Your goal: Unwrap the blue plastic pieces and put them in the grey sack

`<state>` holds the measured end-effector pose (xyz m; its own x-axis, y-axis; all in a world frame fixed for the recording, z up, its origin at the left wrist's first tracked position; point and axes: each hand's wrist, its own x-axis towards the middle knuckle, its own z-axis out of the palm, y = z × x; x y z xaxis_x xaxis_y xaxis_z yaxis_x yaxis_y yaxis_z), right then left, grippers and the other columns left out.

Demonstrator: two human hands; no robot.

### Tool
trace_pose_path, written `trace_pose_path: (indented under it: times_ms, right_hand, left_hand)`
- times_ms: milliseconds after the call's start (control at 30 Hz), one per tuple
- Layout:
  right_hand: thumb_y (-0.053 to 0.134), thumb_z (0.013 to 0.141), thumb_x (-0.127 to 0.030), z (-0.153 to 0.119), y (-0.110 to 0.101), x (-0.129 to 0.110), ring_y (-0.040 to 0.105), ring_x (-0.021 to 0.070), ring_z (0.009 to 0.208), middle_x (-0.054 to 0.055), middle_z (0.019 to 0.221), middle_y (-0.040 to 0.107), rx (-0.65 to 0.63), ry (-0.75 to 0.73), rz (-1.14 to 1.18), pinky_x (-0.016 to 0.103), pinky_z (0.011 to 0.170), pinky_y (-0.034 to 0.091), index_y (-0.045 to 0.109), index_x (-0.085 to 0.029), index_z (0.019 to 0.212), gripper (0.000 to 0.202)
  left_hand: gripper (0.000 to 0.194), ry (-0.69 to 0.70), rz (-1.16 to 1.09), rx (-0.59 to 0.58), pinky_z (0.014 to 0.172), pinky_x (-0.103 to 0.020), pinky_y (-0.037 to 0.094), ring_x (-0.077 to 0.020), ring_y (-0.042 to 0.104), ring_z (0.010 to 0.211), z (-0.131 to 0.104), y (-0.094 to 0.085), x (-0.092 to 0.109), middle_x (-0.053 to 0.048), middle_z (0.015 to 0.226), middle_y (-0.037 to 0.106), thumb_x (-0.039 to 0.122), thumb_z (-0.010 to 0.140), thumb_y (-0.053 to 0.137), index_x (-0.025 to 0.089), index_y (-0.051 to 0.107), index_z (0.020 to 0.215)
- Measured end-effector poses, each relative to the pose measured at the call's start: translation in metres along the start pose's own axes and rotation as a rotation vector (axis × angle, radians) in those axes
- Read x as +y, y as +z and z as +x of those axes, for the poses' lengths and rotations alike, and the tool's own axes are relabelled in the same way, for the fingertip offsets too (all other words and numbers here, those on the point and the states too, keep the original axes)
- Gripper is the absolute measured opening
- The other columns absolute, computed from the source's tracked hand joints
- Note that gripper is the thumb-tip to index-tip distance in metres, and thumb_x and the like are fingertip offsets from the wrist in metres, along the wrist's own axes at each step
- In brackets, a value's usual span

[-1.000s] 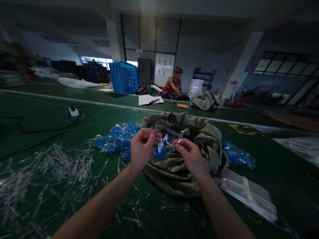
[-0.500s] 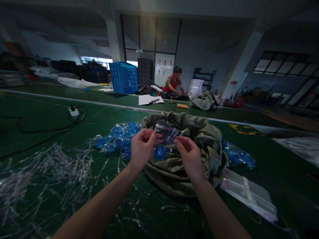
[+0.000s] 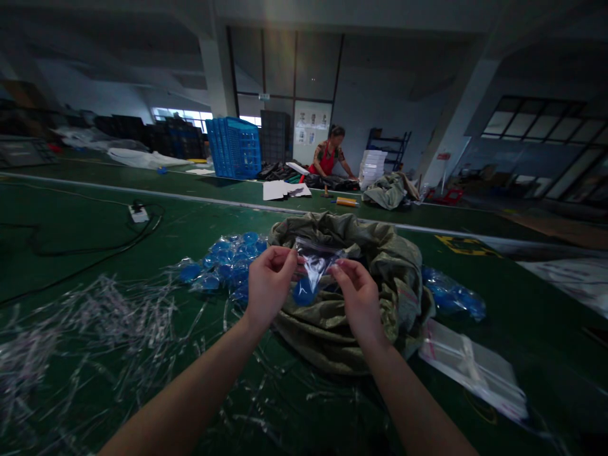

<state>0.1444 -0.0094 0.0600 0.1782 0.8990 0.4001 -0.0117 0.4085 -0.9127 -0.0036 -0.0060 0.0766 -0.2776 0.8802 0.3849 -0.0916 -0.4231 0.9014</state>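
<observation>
Green surface bearing an open, crumpled woven sack. Over its mouth, the left hand and right hand stand apart, each clamped on one side of a clear plastic bag; a blue disc shows low between them, whether inside the bag cannot be told.

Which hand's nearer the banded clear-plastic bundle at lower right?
Right. The right hand is at the sack, up and left of the bundle; the left hand is farther left, across the clear bag both hold.
</observation>
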Motion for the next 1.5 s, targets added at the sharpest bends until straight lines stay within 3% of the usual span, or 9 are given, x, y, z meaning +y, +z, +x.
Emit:
trace_pose_path:
  times_ms: [300,567,767,1033,1100,1200,1300,1367,1500]
  right_hand:
    - [0.065,0.077,-0.04,0.0,0.0,0.001,0.064,0.0201,0.085,0.006,0.09,0.071,0.015,-0.009,-0.066,0.033,0.075,0.051,0.066,-0.018,0.089,0.025]
    - [0.058,0.08,-0.031,0.0,0.0,0.007,0.066,0.0181,0.08,0.003,0.082,0.072,0.063,-0.037,-0.01,0.033,0.08,0.05,0.061,-0.02,0.076,0.013]
    - [0.065,0.076,-0.035,-0.001,0.003,0.009,0.066,0.0182,0.076,0.003,0.079,0.071,0.098,0.049,0.079,0.033,0.076,0.051,0.065,-0.019,0.088,0.021]
    - [0.065,0.078,-0.037,-0.004,0.001,0.001,0.066,0.0191,0.074,0.003,0.077,0.072,0.068,-0.016,-0.037,0.033,0.074,0.051,0.07,-0.02,0.083,0.019]
    - [0.064,0.078,-0.036,-0.006,0.0,-0.004,0.066,0.0199,0.073,0.003,0.078,0.073,0.036,-0.037,-0.139,0.033,0.072,0.051,0.071,-0.02,0.081,0.018]
    - [0.061,0.079,-0.034,-0.008,-0.002,-0.012,0.065,0.02,0.072,0.004,0.076,0.073,-0.042,-0.084,-0.33,0.032,0.069,0.05,0.072,-0.019,0.08,0.019]
    - [0.059,0.081,-0.031,-0.009,-0.004,-0.017,0.065,0.0193,0.073,0.004,0.079,0.073,-0.104,-0.138,-0.458,0.031,0.071,0.049,0.072,-0.018,0.081,0.018]
    - [0.059,0.082,-0.029,-0.009,-0.005,-0.019,0.065,0.0192,0.075,0.004,0.082,0.073,-0.144,-0.174,-0.497,0.03,0.073,0.049,0.072,-0.018,0.083,0.017]
    - [0.057,0.084,-0.026,-0.009,-0.007,-0.02,0.065,0.0189,0.08,0.004,0.087,0.073,-0.217,-0.227,-0.516,0.03,0.075,0.049,0.071,-0.019,0.087,0.016]
  left_hand:
    - [0.017,0.022,0.013,-0.03,0.051,-0.025,0.053,-0.0176,0.069,0.06,-0.001,0.0,0.0,-0.006,0.076,0.072,0.033,0.08,0.063,0.017,0.057,0.078]
    - [0.02,-0.02,-0.025,-0.003,0.051,-0.025,0.053,-0.0175,0.068,0.061,0.001,0.0,-0.003,-0.004,0.073,0.071,0.036,0.078,0.063,0.017,0.057,0.079]
    - [0.019,-0.028,-0.001,0.01,0.049,-0.024,0.052,-0.017,0.067,0.06,0.0,0.0,-0.001,-0.004,0.071,0.07,0.036,0.079,0.063,0.017,0.058,0.078]
    - [0.019,-0.053,0.078,-0.037,0.058,-0.028,0.052,-0.018,0.067,0.064,0.005,-0.002,-0.007,-0.005,0.076,0.07,0.035,0.081,0.06,0.017,0.056,0.08]
    - [0.015,0.08,0.223,0.001,0.068,-0.031,0.052,-0.0179,0.066,0.072,0.006,-0.004,-0.01,-0.006,0.083,0.069,0.03,0.079,0.061,0.017,0.056,0.086]
    - [0.016,0.487,0.526,0.036,0.085,-0.035,0.047,-0.0193,0.062,0.09,0.003,-0.007,-0.007,-0.006,0.096,0.066,0.023,0.078,0.062,0.018,0.059,0.093]
    - [0.008,0.777,0.729,-0.183,0.088,-0.036,0.043,-0.0191,0.059,0.093,-0.003,-0.009,0.001,-0.004,0.093,0.067,0.019,0.082,0.059,0.02,0.063,0.089]
    - [0.01,0.849,0.802,-0.301,0.086,-0.036,0.042,-0.0183,0.059,0.089,-0.005,-0.008,0.004,-0.003,0.091,0.069,0.019,0.084,0.057,0.02,0.065,0.089]
    - [0.016,0.866,0.882,-0.354,0.084,-0.037,0.041,-0.019,0.058,0.089,-0.007,-0.008,0.006,-0.005,0.096,0.07,0.022,0.087,0.055,0.019,0.068,0.096]
